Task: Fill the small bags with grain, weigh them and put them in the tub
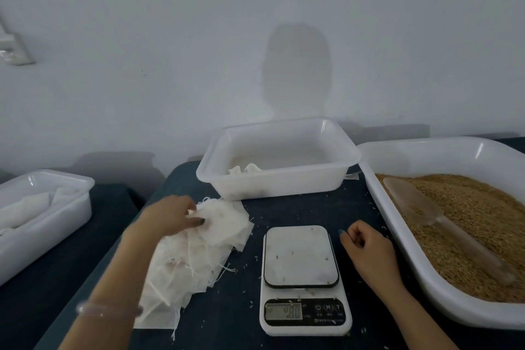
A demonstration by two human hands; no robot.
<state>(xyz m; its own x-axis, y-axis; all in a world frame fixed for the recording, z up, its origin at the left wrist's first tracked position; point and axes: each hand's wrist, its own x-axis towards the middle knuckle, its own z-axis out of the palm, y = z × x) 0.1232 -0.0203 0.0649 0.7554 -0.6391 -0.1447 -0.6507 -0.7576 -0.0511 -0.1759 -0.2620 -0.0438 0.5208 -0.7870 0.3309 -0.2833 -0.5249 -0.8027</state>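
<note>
A pile of small white cloth bags lies on the dark table left of the scale. My left hand rests on the top of the pile and pinches the uppermost bag between thumb and fingers. A white digital scale stands in the middle with a few grains on its plate. My right hand hovers just right of the scale with fingers loosely curled and nothing in it. The white tub at the back holds a filled bag. A big white tray on the right holds brown grain and a clear scoop.
Another white tub with folded white cloth stands at the left on a separate dark surface. Loose grains are scattered on the table around the scale. A plain wall rises right behind the tubs.
</note>
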